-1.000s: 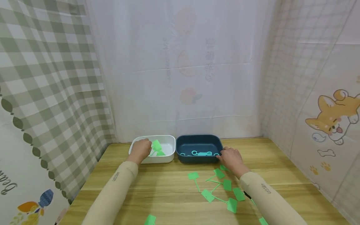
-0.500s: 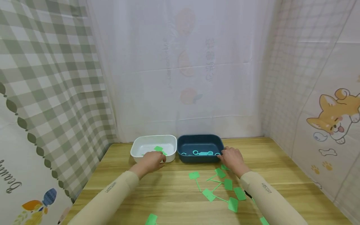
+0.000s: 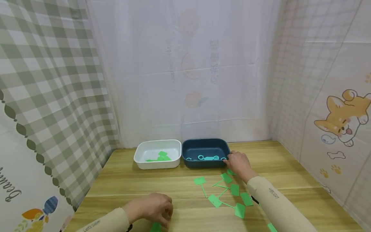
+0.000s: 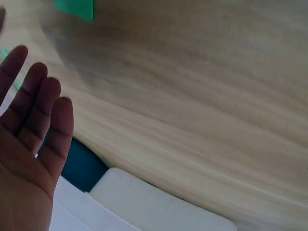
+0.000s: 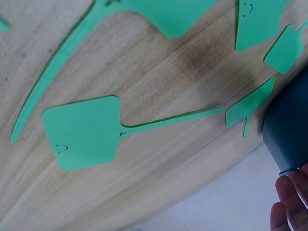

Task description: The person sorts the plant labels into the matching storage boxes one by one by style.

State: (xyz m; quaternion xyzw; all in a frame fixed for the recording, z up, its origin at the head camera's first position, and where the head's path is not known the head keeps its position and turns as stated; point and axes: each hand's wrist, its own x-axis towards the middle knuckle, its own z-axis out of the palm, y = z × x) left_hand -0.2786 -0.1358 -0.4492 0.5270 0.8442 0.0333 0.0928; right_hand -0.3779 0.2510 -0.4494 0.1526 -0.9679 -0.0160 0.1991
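My left hand (image 3: 152, 207) is low over the front of the table, fingers loosely bent and nothing held. A flat green tag (image 3: 155, 227) lies right by its fingertips, partly cut off by the frame edge; the left wrist view shows its green corner (image 4: 79, 7) apart from the fingers. My right hand (image 3: 239, 164) rests its fingertips at the right front corner of the dark blue bin (image 3: 203, 164). Several green square-headed tags (image 3: 239, 210) with thin stems are scattered just in front of that hand. Small printed faces show on some, such as the nearest tag (image 5: 84, 134).
A white bin (image 3: 157, 165) stands left of the dark blue one, with a few green tags (image 3: 163, 158) inside. Light blue pieces with ringed ends (image 3: 208, 158) lie in the dark bin. A pale curtain (image 3: 191, 96) hangs behind the wooden table (image 3: 127, 180).
My left hand has come from over the white bin back towards me, down to the green tag at the front. Tags now lie lower in that bin. My right hand stays put.
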